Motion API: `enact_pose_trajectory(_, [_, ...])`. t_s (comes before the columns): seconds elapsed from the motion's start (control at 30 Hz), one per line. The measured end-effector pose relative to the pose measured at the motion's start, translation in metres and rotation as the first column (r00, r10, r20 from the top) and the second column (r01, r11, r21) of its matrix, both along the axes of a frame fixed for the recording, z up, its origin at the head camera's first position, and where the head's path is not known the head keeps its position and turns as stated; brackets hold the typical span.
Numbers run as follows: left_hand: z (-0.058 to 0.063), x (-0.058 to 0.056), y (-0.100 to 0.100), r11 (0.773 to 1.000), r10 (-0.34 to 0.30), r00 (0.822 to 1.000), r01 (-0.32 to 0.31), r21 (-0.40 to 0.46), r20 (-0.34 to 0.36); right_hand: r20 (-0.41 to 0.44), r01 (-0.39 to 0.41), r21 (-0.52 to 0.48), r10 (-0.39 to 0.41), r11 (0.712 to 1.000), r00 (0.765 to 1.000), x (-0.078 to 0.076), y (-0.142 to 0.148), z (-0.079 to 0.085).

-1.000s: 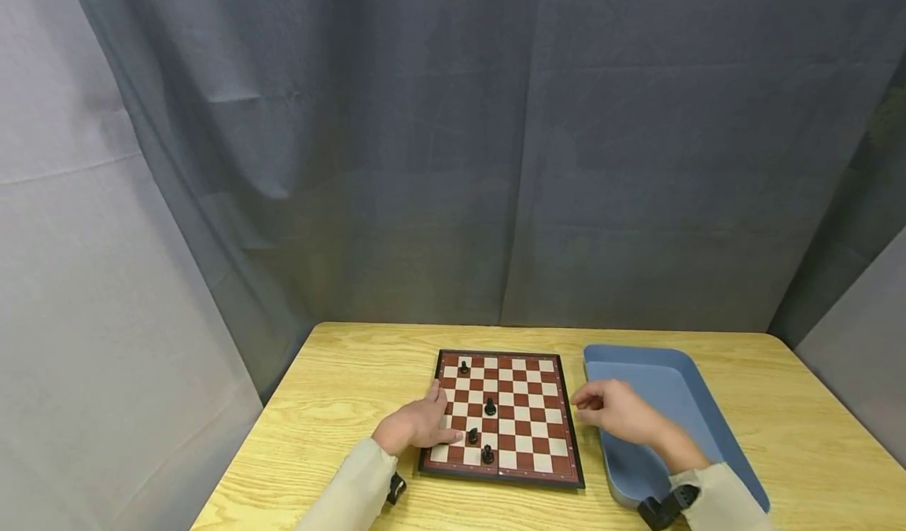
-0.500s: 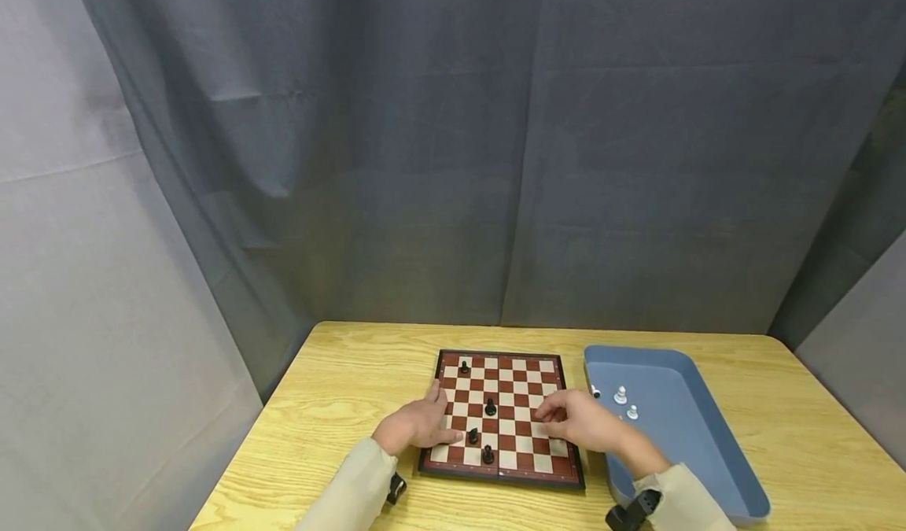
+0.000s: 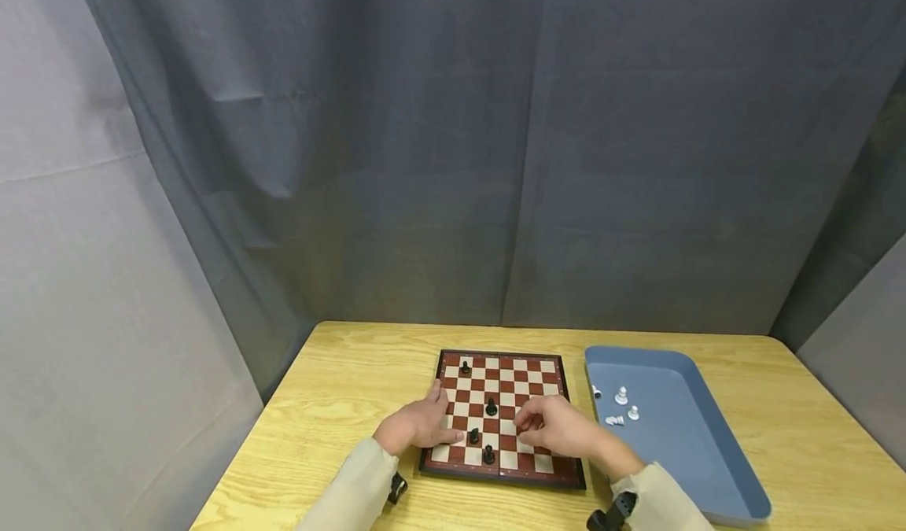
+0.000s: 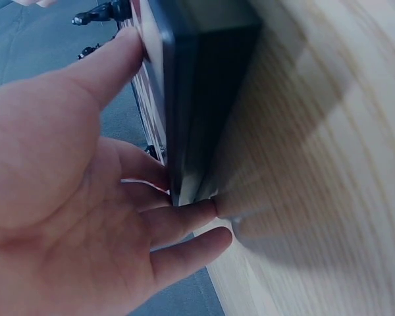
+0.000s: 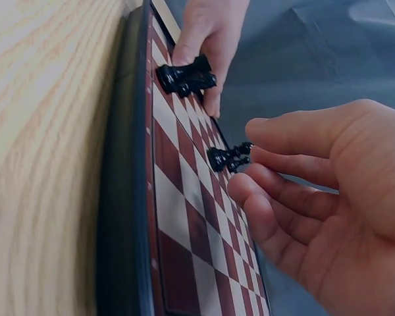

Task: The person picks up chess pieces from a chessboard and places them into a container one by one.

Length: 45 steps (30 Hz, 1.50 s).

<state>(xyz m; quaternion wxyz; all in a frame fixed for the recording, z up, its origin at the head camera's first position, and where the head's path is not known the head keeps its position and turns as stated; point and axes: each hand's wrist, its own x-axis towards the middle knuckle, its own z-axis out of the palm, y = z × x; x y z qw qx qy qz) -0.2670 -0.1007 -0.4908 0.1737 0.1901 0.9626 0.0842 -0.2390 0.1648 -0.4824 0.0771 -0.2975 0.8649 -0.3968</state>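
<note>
Four black chess pieces (image 3: 491, 409) stand on the board (image 3: 527, 377); the left hand (image 3: 419, 423), fingers relaxed, touches its edge. The right hand (image 3: 557, 426), loose and seemingly empty, should probably approach pieces gently from above.

Tabletop (image 3: 347, 389): pale yellow wood, streaked grain, far corners rounded. Directly on it, two items. Chessboard (image 3: 506, 386), opened out, squares brownish-red and cream, dark outer edge, seam down the middle. To its right, shallow blue tray (image 3: 686, 429), rounded corners, longer than wide. Strip of bare wood between them at the far end; nearer gap partly hidden.
</note>
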Motion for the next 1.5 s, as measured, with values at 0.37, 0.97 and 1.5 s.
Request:
enact_pose_trajectory(0.37, [0.002,0.000,0.004,1.000,0.011,1.000,-0.010,-0.003,0.008,0.055,-0.014,0.013,0.013,1.000,0.998,0.003,-0.014,-0.002])
enact_pose_trajectory(0.97, [0.005,0.001,0.004,1.000,-0.012,1.000,0.012,-0.011,-0.016,0.057,-0.068,0.038,0.066,0.997,0.996,0.006,-0.030,-0.013])
enact_pose_trajectory(1.5, [0.005,0.002,0.005,0.999,-0.011,1.000,0.010,-0.041,-0.028,0.033,-0.060,0.124,0.057,0.990,0.998,0.005,-0.036,-0.020])
